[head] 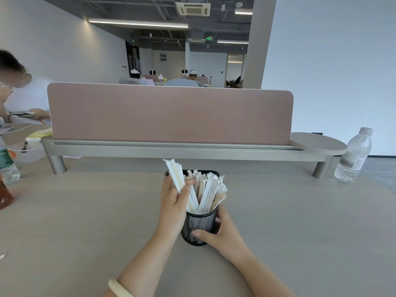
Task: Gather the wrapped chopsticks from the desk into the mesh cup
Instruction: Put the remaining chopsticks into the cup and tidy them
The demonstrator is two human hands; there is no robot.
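A small bundle of wrapped chopsticks (176,174) is clasped in the grip of the left hand (174,200), thumb pressed across the front of the wrappers and fingers curled behind them. The bundle is tilted, its upper ends leaning up and to the left above the hand, its lower ends reaching down toward the rim of the mesh cup (198,227). The cup is gripped low on its side by the right hand (220,234), the thumb laid across the black mesh near the base and the fingers wrapped around the far side.

The cup is seen standing on the table (85,221), near the middle of the view, and is already packed with many more wrapped chopsticks (211,191), which fan out to the right above the rim. A pale bracelet (119,288) is worn on the left wrist.

Behind the cup, a pink divider panel (169,114) is mounted on a grey raised rail (171,151) across the table. A clear water bottle (353,155) is placed at the right end of the rail. At the far left, another bottle (7,166) is partly cut off by the frame edge, and a seated person in white (27,97) is visible beyond the panel.
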